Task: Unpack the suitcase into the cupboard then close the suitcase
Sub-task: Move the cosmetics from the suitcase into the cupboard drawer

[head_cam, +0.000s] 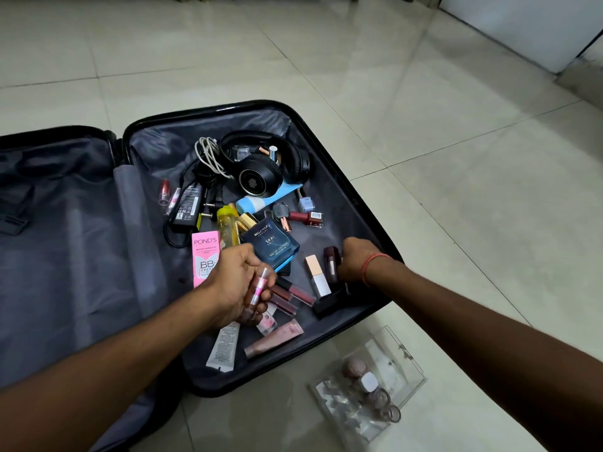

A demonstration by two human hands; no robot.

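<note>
Lip gloss tubes (pixel 257 293) in left hand (pixel 233 283), long axes near-upright, tilted right.

My left hand (pixel 235 282) hides part of the lip gloss tubes (pixel 257 291) it grips. The suitcase (pixel 81 223) lid runs off the left edge, and I cannot read the charger (pixel 187 203) label.

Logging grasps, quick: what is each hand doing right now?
Left hand: grips a bundle of slim pink and brown lip-gloss tubes.
Right hand: fingers curled round a dark maroon lipstick tube.
</note>
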